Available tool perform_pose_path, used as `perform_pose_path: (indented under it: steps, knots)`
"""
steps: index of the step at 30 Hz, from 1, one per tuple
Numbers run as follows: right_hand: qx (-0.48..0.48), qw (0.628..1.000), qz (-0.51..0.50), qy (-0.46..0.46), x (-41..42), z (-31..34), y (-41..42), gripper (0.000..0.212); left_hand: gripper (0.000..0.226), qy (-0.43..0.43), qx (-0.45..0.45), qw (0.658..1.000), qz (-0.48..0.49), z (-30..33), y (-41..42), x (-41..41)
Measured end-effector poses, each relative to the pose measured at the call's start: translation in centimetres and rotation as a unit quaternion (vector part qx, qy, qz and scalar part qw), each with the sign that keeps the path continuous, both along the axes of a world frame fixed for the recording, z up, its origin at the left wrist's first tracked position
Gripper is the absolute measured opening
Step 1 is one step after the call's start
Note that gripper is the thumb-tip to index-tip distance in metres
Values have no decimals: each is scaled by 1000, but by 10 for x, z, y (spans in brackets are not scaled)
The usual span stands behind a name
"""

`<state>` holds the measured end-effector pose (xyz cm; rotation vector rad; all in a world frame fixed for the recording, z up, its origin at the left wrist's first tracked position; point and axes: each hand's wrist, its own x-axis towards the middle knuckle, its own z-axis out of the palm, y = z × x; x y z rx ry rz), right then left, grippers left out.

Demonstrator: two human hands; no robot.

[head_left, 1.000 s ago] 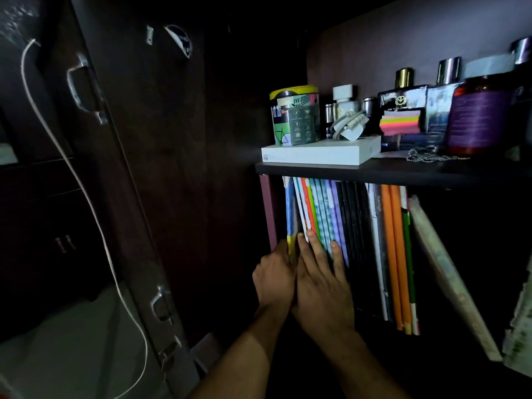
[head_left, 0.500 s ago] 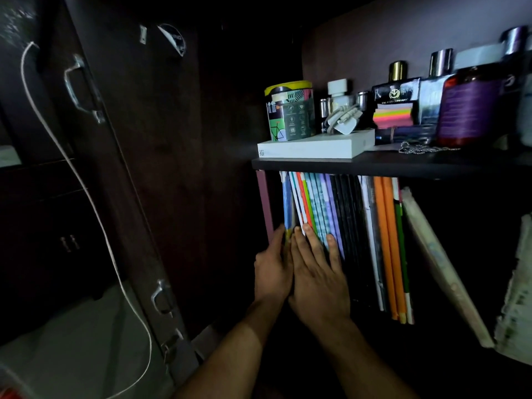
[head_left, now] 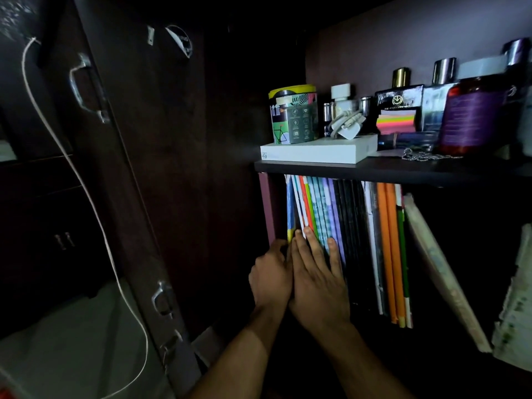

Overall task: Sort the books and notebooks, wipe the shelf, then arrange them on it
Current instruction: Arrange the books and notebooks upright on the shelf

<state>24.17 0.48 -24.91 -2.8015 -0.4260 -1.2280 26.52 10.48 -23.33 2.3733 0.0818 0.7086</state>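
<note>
Under the top shelf (head_left: 374,171) I see one packed row of notebooks (head_left: 339,226) standing upright in the lower compartment, spines out. I count roughly twenty, but the black ones in the middle merge in the dark, so that count is loose. Two orange spines (head_left: 387,249) stand near the row's right end. One larger book (head_left: 440,272) leans tilted just right of the row, and a paper stack (head_left: 515,298) is cut off at the right edge.

Both of my hands are at the row's left end. My right hand (head_left: 316,280) lies flat on the spines, fingers straight and spread, pressing them. My left hand (head_left: 272,277) sits just beside it, touching it, its fingers curled in toward the leftmost blue spine (head_left: 290,208); the fingertips are hidden, so I cannot tell whether they grip anything.

On the shelf above I count one white box (head_left: 316,152) lying flat, one yellow-lidded tin (head_left: 293,115) behind it, one white charger (head_left: 347,125) resting on the box, one pad of coloured sticky notes (head_left: 398,122), one purple jar (head_left: 469,116), and several bottles in the back row, partly hidden.

At left, one white cable (head_left: 86,191) hangs across a dark door (head_left: 121,168).
</note>
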Motion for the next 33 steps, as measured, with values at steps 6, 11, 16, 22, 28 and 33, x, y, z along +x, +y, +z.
perform_pose_path:
  steps: [6,11,16,22,28,33]
  knots:
    - [-11,1000,16,21,0,-1,-1,73,30,50,27,998,6,-6,1,7]
    - [-22,994,13,110,-30,7,-6,65,62,79,-79,985,-132,-7,5,-41]
    - [10,969,15,247,-101,1,-24,76,80,216,31,948,-233,-11,2,-122]
    - [-54,891,7,451,-198,51,-53,60,59,304,133,913,-238,10,-35,-206]
    - [-22,924,-78,372,-280,101,-115,53,36,255,-64,929,-259,29,-80,-275]
    - [110,861,-296,399,-347,96,-220,98,41,271,-43,896,-348,27,-146,-324]
